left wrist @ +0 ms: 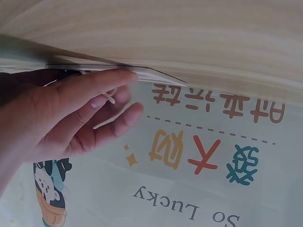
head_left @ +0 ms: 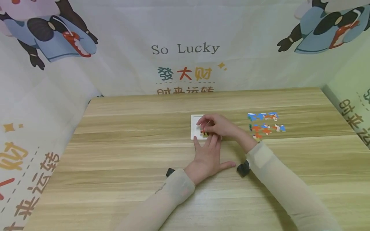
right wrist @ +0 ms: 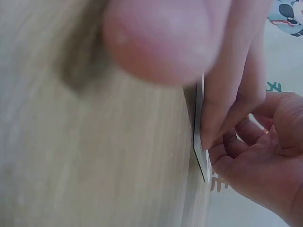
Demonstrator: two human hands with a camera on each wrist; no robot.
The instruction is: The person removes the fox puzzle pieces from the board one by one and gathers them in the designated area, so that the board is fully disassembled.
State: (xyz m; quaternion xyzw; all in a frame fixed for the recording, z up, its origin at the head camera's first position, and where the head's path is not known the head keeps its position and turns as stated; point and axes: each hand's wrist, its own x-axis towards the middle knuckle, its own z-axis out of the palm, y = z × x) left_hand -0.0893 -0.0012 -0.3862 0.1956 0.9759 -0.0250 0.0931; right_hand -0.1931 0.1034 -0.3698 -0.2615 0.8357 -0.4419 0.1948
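Note:
In the head view, a white square puzzle tray [head_left: 194, 130] lies on the table, partly hidden under both hands. My left hand [head_left: 207, 157] has its fingers stretched out, the fingertips at the tray's near edge and the thumb pointing right. Over the tray, my right hand [head_left: 221, 125] pinches a small thin puzzle piece, seen edge-on as a puzzle piece [left wrist: 110, 98] in the left wrist view. A yellow-and-dark printed patch [head_left: 205, 134] shows beneath the right fingers, just ahead of the left fingertips. In the right wrist view, the left thumb [right wrist: 161, 45] looms blurred and close.
Several loose puzzle pieces [head_left: 263, 116], mostly blue, orange and white, lie in rough rows right of the tray. More pieces sit beside the right wrist. The wooden table [head_left: 130, 128] ends at a printed cloth backdrop [head_left: 185, 25].

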